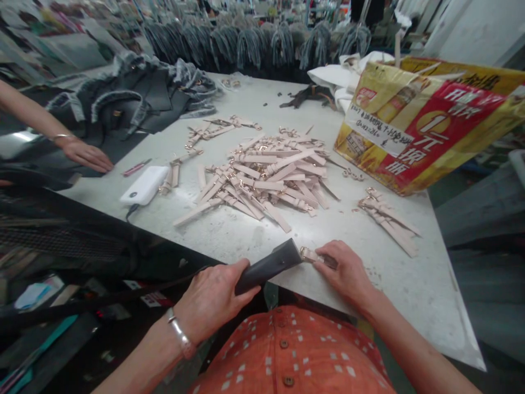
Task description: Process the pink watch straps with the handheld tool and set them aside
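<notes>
My left hand (213,298) is closed round a dark grey flat piece (270,264) at the near edge of the white table (410,284). My right hand (346,268) pinches a pale pink strap with a gold buckle (311,255) against the tip of that piece. A large heap of the same pink straps (266,178) lies in the middle of the table. A small bundle of straps (388,219) rests to the right of my right hand.
A yellow and red printed bag (426,126) stands at the right. A white power bank (144,185) and a pink pen (137,167) lie at the left. Another person's hand (86,153) rests flat near dark denim pieces (135,98).
</notes>
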`<control>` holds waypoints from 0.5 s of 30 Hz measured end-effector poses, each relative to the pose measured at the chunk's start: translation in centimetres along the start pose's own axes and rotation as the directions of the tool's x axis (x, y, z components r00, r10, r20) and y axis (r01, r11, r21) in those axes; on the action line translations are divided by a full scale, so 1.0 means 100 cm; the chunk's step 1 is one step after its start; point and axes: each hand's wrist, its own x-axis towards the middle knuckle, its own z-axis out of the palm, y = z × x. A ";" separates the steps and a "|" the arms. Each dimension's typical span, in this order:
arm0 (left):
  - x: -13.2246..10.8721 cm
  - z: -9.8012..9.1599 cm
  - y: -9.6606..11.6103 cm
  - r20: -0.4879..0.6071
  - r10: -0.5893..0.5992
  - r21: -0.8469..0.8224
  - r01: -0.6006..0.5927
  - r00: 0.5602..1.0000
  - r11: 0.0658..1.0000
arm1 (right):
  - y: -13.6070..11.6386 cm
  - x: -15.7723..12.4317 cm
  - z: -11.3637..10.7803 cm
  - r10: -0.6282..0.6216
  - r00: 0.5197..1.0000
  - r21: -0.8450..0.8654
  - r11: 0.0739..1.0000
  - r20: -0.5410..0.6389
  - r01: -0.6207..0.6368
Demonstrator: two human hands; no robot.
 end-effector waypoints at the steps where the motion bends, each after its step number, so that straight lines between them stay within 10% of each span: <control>1: 0.000 -0.001 0.002 0.009 0.009 0.004 -0.009 1.000 1.000 | 0.001 0.000 0.002 -0.009 1.000 0.018 1.000 -0.009 0.009; 15: 0.034 -0.028 0.036 0.080 0.152 0.142 -0.162 0.985 0.976 | 0.007 -0.001 -0.001 0.020 1.000 0.144 0.989 -0.010 -0.019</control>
